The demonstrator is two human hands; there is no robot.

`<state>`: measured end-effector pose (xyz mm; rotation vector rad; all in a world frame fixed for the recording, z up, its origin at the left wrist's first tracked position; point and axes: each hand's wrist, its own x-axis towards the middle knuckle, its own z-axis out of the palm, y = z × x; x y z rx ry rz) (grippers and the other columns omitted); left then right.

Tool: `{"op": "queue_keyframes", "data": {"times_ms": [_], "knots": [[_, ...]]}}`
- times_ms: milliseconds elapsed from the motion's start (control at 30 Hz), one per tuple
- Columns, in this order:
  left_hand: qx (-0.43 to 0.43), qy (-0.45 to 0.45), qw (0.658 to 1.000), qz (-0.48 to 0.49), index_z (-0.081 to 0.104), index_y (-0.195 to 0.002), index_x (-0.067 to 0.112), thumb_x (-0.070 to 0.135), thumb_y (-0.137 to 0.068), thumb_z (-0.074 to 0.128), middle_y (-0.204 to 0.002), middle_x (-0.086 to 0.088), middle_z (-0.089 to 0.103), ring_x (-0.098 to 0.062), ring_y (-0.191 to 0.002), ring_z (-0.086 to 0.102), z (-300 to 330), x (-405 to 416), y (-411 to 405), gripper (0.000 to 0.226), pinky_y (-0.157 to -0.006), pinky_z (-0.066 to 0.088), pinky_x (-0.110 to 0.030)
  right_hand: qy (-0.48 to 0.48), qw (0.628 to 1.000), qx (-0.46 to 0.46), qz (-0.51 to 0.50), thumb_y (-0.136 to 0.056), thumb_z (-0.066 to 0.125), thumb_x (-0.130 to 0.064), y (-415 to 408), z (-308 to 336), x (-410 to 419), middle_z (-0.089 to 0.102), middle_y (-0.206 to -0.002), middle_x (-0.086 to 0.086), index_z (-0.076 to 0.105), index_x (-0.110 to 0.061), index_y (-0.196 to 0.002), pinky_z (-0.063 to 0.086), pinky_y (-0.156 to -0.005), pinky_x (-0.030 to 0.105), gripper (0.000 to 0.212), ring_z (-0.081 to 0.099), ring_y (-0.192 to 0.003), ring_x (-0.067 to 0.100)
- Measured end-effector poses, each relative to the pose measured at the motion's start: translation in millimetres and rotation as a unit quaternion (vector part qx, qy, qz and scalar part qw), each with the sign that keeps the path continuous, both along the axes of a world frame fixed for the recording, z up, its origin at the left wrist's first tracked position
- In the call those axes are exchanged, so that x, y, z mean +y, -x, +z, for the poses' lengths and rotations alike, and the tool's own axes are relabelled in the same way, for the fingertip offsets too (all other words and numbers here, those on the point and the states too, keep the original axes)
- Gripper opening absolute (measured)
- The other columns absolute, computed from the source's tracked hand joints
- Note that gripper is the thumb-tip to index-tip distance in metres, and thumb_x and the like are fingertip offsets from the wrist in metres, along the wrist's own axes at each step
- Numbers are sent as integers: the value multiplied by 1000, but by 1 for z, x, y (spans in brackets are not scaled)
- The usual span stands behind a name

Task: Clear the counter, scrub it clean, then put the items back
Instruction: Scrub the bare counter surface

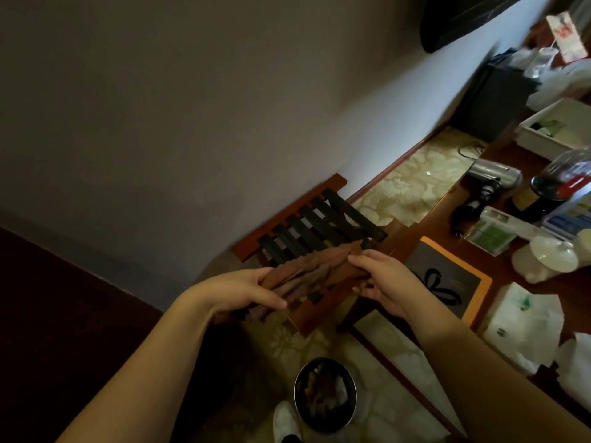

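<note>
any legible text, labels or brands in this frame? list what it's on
None can be read.
Red print on the white tag: blurred.
Green packet: print too small.
Blue and white box: print blurred.
Small dark mark on the white plastic bag: too small.
Black bow drawing on the orange-edged folder: no words.

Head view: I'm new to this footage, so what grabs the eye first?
Both hands, left hand and right hand, hold a brown cloth at centre, above a slatted wooden rack by the wall. A cluttered counter runs along the right; a dark bin stands below.
</note>
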<state>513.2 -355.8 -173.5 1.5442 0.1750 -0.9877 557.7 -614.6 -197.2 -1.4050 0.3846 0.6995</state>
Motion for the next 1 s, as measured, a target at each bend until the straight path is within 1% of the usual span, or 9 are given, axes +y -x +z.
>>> {"op": "queue_keyframes", "data": {"times_ms": [100, 200, 300, 433, 533, 700, 767, 833, 1000], "knots": [[35, -74, 997, 8, 52, -116, 6, -5, -84, 58, -72, -10, 60, -17, -55, 58, -33, 9, -9, 35, -46, 44, -22, -13, 999, 22, -29, -95, 56, -21, 5, -32, 1, 69, -106, 10, 62, -11, -110, 54, -78, 32, 19, 65, -99, 23], [72, -100, 988, 95, 59, -117, 8, 0, -88, 57, -84, -13, 66, -18, -64, 63, -74, 10, -19, 30, -54, 52, -23, -55, 993, 63, -89, -96, 54, -13, 16, -72, 1, 67, -114, 12, 57, -9, -119, 52, -78, 30, 24, 63, -103, 24], [91, -105, 976, 169, 62, -117, 6, 5, -91, 59, -86, -12, 67, -16, -65, 62, -121, 4, -28, 27, -54, 51, -22, -26, 985, 103, -136, -93, 58, -10, 25, -119, -2, 62, -117, 12, 51, -13, -125, 49, -70, 29, 33, 62, -98, 24], [92, -147, 958, 229, 63, -117, 5, 9, -90, 65, -95, -12, 69, -19, -69, 64, -190, -6, -38, 28, -59, 52, -26, 35, 987, 125, -97, -93, 60, -16, 37, -176, -6, 65, -111, 4, 53, -18, -123, 51, -77, 30, 31, 64, -98, 20], [66, -195, 956, 208, 61, -119, 10, 15, -92, 63, -101, -11, 68, -20, -74, 65, -238, -16, -46, 27, -62, 52, -28, 111, 985, 124, -49, -94, 58, -23, 39, -216, -8, 67, -106, 1, 55, -18, -124, 51, -61, 21, 30, 66, -85, 14], [20, -238, 956, 171, 64, -116, 15, 21, -93, 62, -101, -4, 68, -19, -86, 65, -305, -28, -63, 24, -68, 51, -27, 189, 972, 137, -21, -93, 56, -25, 34, -282, -11, 69, -102, 0, 60, -27, -110, 55, -88, 39, 18, 66, -94, 21], [14, -247, 957, 153, 66, -112, 17, 23, -93, 63, -99, -1, 68, -19, -90, 65, -329, -31, -72, 21, -73, 52, -29, 201, 969, 137, -29, -91, 56, -23, 32, -304, -13, 70, -95, 1, 61, -30, -100, 54, -89, 43, 12, 67, -90, 21], [11, -259, 956, 136, 67, -106, 21, 23, -92, 63, -98, 1, 68, -21, -95, 64, -350, -34, -82, 15, -82, 53, -34, 216, 966, 139, -39, -91, 55, -19, 30, -321, -11, 68, -91, -2, 59, -31, -93, 54, -86, 37, 13, 66, -87, 16], [-26, -334, 941, 39, 60, -111, 19, 24, -91, 65, -104, 0, 62, -22, -101, 62, -391, -42, -93, 20, -77, 51, -32, 264, 954, 145, 5, -89, 54, -21, 28, -358, -6, 67, -96, 3, 57, -21, -116, 51, -78, 35, 28, 64, -89, 21]]}}
